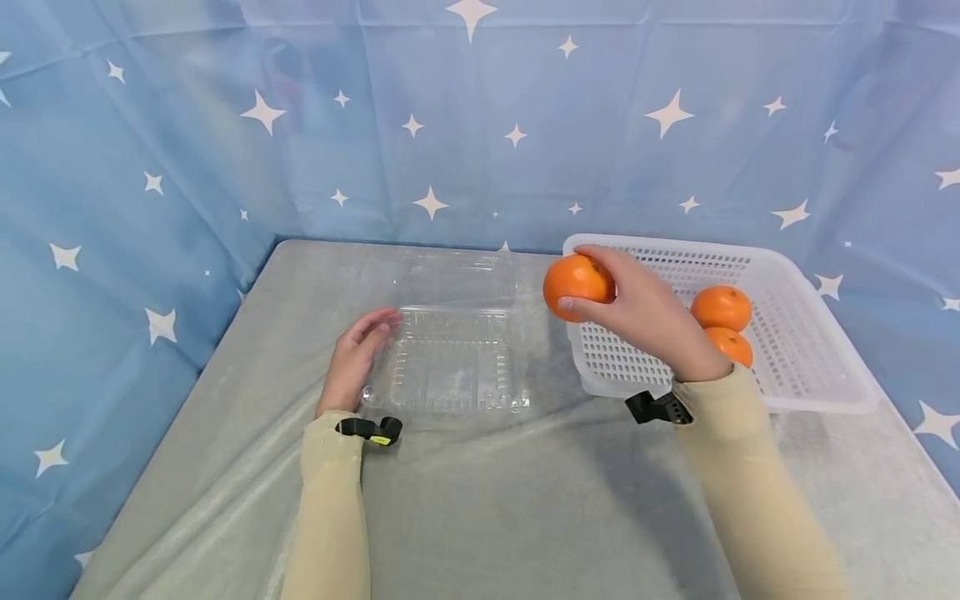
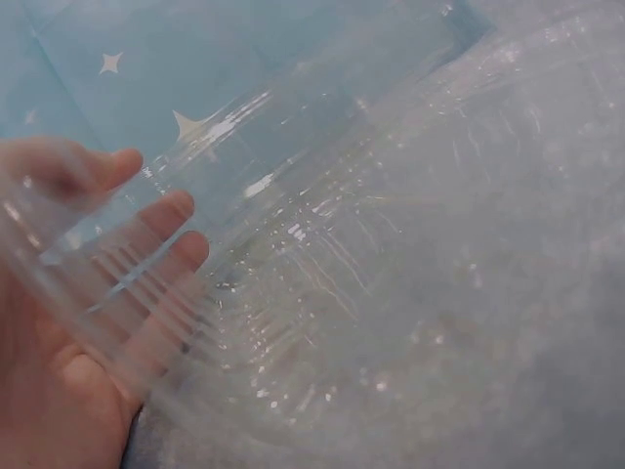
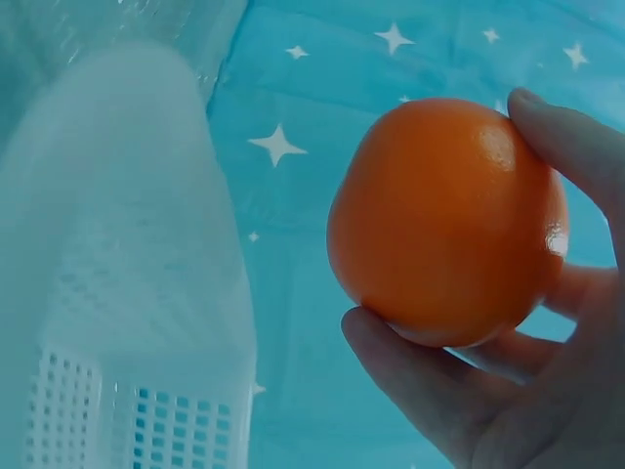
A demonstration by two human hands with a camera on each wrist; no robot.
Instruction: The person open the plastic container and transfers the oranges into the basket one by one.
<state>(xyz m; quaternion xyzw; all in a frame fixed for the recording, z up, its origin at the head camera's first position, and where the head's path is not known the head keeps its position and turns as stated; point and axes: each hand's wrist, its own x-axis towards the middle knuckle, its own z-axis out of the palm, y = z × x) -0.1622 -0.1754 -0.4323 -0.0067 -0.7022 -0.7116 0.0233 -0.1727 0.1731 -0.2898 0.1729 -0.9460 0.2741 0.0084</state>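
My right hand (image 1: 637,308) holds an orange (image 1: 576,287) in the air, its thumb and fingers curled round the fruit. In the right wrist view the same orange (image 3: 449,223) sits between thumb and fingertips, over the basket's left edge in the head view. My left hand (image 1: 356,358) rests at the left side of a clear plastic clamshell box (image 1: 450,371), its lid (image 1: 457,279) tipped back. Through the clear wall, the left wrist view shows the fingers (image 2: 161,318) loosely extended along the outside of the box. The box holds nothing.
A white perforated basket (image 1: 817,358) stands on the right, with two more oranges (image 1: 722,308) inside, one partly behind my right wrist. Grey cloth (image 1: 495,508) covers the table. A blue star-patterned curtain (image 1: 480,150) hangs behind and at the sides.
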